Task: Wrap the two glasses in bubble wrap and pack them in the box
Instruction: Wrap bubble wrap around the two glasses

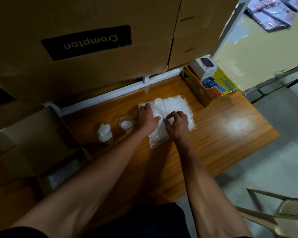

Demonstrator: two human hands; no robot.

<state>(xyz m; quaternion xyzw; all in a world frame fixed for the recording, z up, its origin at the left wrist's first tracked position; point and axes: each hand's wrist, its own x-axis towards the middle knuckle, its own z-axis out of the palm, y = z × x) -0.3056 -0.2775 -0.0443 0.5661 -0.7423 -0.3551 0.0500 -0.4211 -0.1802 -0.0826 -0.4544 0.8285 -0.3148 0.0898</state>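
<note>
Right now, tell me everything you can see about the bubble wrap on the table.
The bubble wrap is a clear, whitish sheet lying flat and slightly crumpled on the wooden table, right of the two glasses. It seems to be more than one layer. The left hand presses flat on its left part, and the right hand pinches it near the middle.

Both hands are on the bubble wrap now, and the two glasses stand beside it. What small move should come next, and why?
Probably lift one sheet free. The left hand presses flat on the bubble wrap while the right hand pinches at its top layer, and both glasses, the nearer glass and the farther glass, stand unwrapped on the table.
</note>
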